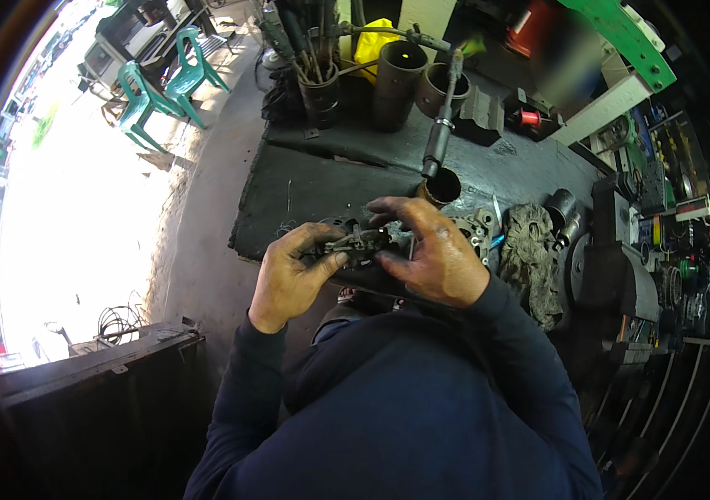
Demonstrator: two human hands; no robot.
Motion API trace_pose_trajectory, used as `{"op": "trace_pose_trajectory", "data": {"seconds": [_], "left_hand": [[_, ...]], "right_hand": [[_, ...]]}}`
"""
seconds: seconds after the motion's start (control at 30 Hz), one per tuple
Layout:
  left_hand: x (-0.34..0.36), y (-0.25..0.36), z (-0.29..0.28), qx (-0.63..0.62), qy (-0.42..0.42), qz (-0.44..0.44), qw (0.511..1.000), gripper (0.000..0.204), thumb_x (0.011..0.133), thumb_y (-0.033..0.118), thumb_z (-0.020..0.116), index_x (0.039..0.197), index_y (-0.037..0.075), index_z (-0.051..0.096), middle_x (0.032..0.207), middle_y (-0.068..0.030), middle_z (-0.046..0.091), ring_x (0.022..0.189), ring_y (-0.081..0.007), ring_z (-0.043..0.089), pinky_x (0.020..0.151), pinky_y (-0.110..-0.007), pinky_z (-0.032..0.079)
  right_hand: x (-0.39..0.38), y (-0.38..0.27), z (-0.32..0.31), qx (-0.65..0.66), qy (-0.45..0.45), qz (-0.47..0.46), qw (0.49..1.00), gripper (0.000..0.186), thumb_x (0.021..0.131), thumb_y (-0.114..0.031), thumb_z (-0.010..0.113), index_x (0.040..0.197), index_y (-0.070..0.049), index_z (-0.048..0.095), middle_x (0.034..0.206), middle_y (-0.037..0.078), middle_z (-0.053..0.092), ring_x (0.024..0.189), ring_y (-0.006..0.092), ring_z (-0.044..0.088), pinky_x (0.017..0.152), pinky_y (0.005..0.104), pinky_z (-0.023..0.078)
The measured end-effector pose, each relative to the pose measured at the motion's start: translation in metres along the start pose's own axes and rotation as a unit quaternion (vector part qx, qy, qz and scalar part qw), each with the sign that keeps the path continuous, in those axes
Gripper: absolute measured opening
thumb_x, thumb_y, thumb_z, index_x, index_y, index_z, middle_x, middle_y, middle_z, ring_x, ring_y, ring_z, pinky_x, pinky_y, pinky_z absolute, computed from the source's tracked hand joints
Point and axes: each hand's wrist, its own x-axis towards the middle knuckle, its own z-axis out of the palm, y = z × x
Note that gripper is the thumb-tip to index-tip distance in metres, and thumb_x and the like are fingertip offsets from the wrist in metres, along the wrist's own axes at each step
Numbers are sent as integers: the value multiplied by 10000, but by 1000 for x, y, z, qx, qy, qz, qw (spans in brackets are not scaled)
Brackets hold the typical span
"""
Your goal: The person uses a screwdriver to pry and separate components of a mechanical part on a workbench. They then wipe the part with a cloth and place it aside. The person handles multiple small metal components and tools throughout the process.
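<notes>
At the front edge of the dark workbench (305,183), my left hand (292,275) has its thumb and fingers closed on a small, dark, greasy metal part (353,246) with thin levers. My right hand (442,254) is at the part's other side, thumb low against it and index finger curved above it, so it appears to grip it too. Just beyond my right hand stand a rusty open cylinder (440,190) and a metal casting (475,233). A grimy rag (528,258) lies to the right of that hand.
A torch-like tool (440,137) hangs over the bench, with metal cylinders (396,96) and tool holders (320,104) behind. Heavy dark machinery (613,275) and racks stand at the right. Green plastic chairs (146,108) are at the upper left, a metal ledge (97,371) at the lower left.
</notes>
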Motion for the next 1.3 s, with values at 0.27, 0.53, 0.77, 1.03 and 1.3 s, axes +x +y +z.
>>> {"op": "trace_pose_trajectory", "data": {"seconds": [0.27, 0.53, 0.77, 1.03, 1.3], "left_hand": [[-1, 2, 15, -24, 4, 36, 999, 256, 930, 0, 821, 1176, -28, 755, 1150, -117, 777, 1072, -185, 744, 928, -328, 590], [-1, 10, 20, 275, 97, 207, 934, 353, 776, 26, 865, 1121, 41, 791, 1213, -123, 766, 1140, -352, 719, 1116, -482, 508], [-5, 13, 25, 281, 99, 256, 920, 390, 746, 6, 867, 1115, 68, 760, 1136, -91, 775, 1113, -345, 710, 1042, -477, 525], [-2, 9, 19, 286, 68, 207, 933, 318, 793, 40, 843, 1104, 48, 773, 1069, -100, 776, 1028, -331, 732, 977, -459, 545], [22, -40, -22, 63, 37, -23, 997, 349, 881, -1, 859, 1202, -54, 734, 1091, -122, 785, 1047, -187, 745, 926, -345, 599]], "right_hand": [[-12, 7, 4, -25, 40, -60, 997, 656, 783, -2, 887, 1406, -66, 693, 1150, 116, 730, 1079, 301, 726, 952, 412, 606], [-13, 9, 13, 0, 77, -83, 994, 736, 749, -74, 958, 1434, -82, 689, 1089, 101, 751, 1081, 319, 690, 941, 425, 578], [-9, 7, 16, -78, 70, -148, 983, 793, 782, -124, 938, 1506, -65, 622, 1108, 109, 727, 1110, 333, 682, 997, 456, 549], [-8, -1, 12, -167, 85, -191, 964, 773, 788, -51, 885, 1510, -54, 607, 1227, 152, 706, 1144, 367, 680, 1018, 486, 547], [-113, 28, -75, -74, 321, 33, 943, 707, 912, 11, 813, 1563, 35, 538, 1426, 155, 661, 1273, 246, 653, 1118, 392, 522]]}}
